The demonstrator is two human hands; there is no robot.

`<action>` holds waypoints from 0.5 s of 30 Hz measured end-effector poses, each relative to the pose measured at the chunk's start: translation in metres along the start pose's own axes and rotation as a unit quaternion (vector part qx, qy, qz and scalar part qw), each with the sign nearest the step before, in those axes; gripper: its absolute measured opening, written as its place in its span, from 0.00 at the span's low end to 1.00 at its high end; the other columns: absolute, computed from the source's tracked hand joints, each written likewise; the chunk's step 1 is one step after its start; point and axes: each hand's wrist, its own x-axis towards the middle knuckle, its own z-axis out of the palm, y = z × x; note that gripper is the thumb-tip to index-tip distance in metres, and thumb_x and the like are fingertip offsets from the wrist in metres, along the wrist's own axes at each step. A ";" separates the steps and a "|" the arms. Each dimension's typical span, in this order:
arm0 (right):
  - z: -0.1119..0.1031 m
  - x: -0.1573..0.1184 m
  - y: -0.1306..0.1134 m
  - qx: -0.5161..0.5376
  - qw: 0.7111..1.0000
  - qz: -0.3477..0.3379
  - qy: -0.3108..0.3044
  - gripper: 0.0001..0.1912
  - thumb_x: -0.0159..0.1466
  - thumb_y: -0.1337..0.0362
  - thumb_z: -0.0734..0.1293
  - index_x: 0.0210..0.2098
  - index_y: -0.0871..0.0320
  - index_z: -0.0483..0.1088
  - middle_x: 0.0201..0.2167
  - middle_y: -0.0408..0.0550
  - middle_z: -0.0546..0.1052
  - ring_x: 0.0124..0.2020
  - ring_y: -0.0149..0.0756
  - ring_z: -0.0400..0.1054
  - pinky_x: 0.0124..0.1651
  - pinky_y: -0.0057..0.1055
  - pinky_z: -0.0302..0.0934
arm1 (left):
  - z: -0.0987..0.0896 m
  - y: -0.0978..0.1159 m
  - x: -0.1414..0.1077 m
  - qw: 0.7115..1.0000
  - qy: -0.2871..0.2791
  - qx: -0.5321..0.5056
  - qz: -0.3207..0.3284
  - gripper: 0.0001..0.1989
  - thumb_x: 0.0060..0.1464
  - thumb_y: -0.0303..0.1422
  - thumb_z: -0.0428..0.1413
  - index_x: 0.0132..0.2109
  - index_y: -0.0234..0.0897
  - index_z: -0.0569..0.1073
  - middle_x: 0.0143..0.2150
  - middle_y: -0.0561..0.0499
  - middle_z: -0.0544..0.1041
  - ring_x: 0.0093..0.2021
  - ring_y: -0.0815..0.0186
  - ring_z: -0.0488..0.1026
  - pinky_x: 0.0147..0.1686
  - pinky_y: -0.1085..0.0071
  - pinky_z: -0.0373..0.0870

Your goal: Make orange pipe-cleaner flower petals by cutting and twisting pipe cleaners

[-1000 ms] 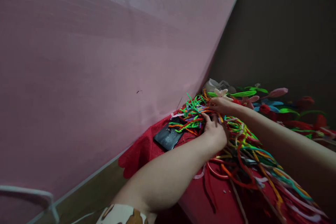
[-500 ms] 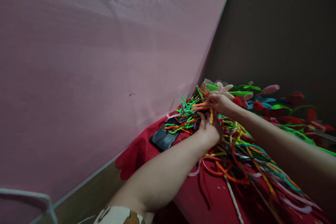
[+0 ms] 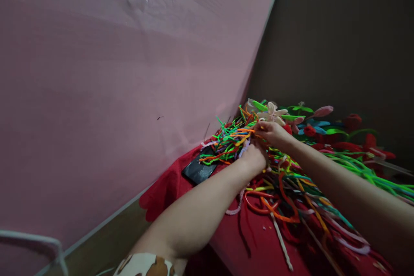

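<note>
A large heap of multicoloured pipe cleaners [image 3: 226, 142] lies on red cloth, with twisted ends pointing left. My right hand [image 3: 271, 133] reaches in from the right, fingertips pinched on orange pipe cleaners [image 3: 247, 130] at the top of the heap. Just below it, my left hand [image 3: 255, 156] is curled into the heap, closed around pipe cleaners; its fingertips are mostly hidden. A lilac pipe cleaner [image 3: 245, 148] sticks out beside its knuckles. Behind the right hand stands a cream pipe-cleaner flower [image 3: 272, 113].
A black phone [image 3: 198, 170] lies partly under the heap at its left. Pink and red pipe-cleaner flowers [image 3: 323, 111] and green stems [image 3: 362, 168] lie at the right. A pink wall [image 3: 129, 73] rises at the left, a dark panel [image 3: 339, 43] behind.
My left hand has curled further into the heap, and its thumb and finger no longer show apart. A lilac pipe cleaner now shows beside it. The view has shifted slightly.
</note>
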 end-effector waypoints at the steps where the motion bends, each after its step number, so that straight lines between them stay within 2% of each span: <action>1: 0.001 -0.004 0.003 0.016 1.000 0.005 0.006 0.11 0.49 0.56 0.64 0.23 0.58 0.65 0.24 0.44 0.71 0.28 0.35 0.65 0.34 0.32 0.61 | -0.006 -0.005 -0.002 1.000 0.012 -0.017 0.015 0.15 0.49 0.31 0.53 0.45 0.32 0.74 0.48 0.39 0.73 0.52 0.56 0.65 0.54 0.60 0.59; 3: 0.003 -0.010 0.009 0.040 0.999 0.013 0.025 0.12 0.50 0.55 0.63 0.25 0.59 0.65 0.23 0.44 0.70 0.28 0.34 0.64 0.33 0.32 0.61 | -0.021 -0.019 -0.007 0.998 0.035 -0.050 0.022 0.10 0.48 0.27 0.53 0.37 0.35 0.77 0.39 0.46 0.77 0.42 0.63 0.71 0.46 0.70 0.65; 4: 0.004 -0.013 0.011 0.051 0.998 0.016 0.034 0.13 0.50 0.54 0.63 0.25 0.58 0.65 0.23 0.44 0.70 0.28 0.34 0.64 0.33 0.32 0.61 | -0.029 -0.027 -0.009 0.996 0.055 -0.064 0.011 0.11 0.49 0.28 0.51 0.38 0.37 0.76 0.38 0.48 0.77 0.40 0.65 0.72 0.43 0.72 0.66; 6: 0.007 -0.016 0.014 0.069 0.996 0.019 0.045 0.14 0.50 0.53 0.64 0.26 0.58 0.65 0.24 0.44 0.69 0.29 0.35 0.65 0.34 0.32 0.61 | -0.043 -0.043 -0.012 0.990 0.107 -0.085 -0.040 0.16 0.54 0.27 0.44 0.42 0.39 0.74 0.42 0.50 0.76 0.43 0.67 0.71 0.43 0.74 0.65; 9: 0.011 -0.020 0.014 0.085 0.995 0.016 0.047 0.14 0.50 0.53 0.65 0.26 0.58 0.66 0.26 0.44 0.70 0.32 0.36 0.66 0.37 0.33 0.62 | -0.053 -0.063 -0.010 0.972 0.157 -0.095 -0.148 0.20 0.56 0.25 0.38 0.50 0.34 0.69 0.51 0.43 0.71 0.50 0.64 0.67 0.49 0.68 0.61; 11: 0.013 -0.021 0.013 0.086 0.995 0.013 0.045 0.14 0.50 0.53 0.65 0.27 0.58 0.67 0.27 0.45 0.71 0.33 0.37 0.66 0.39 0.34 0.62 | -0.052 -0.071 -0.005 0.965 0.153 -0.103 -0.185 0.19 0.56 0.31 0.43 0.54 0.33 0.66 0.53 0.42 0.69 0.53 0.59 0.65 0.51 0.64 0.60; 12: 0.013 -0.022 0.012 0.085 0.995 0.012 0.045 0.14 0.50 0.53 0.65 0.27 0.58 0.68 0.27 0.45 0.72 0.34 0.37 0.67 0.39 0.34 0.62 | -0.049 -0.074 -0.002 0.966 0.135 -0.111 -0.188 0.20 0.53 0.36 0.48 0.53 0.35 0.67 0.51 0.43 0.71 0.52 0.58 0.66 0.50 0.64 0.61; 15: 0.010 -0.020 0.013 0.078 0.995 0.017 0.051 0.14 0.53 0.55 0.64 0.31 0.59 0.69 0.29 0.46 0.73 0.34 0.38 0.68 0.40 0.34 0.63 | -0.042 -0.078 0.006 0.972 0.062 -0.134 -0.182 0.19 0.45 0.43 0.56 0.42 0.36 0.74 0.38 0.47 0.78 0.41 0.60 0.73 0.41 0.70 0.66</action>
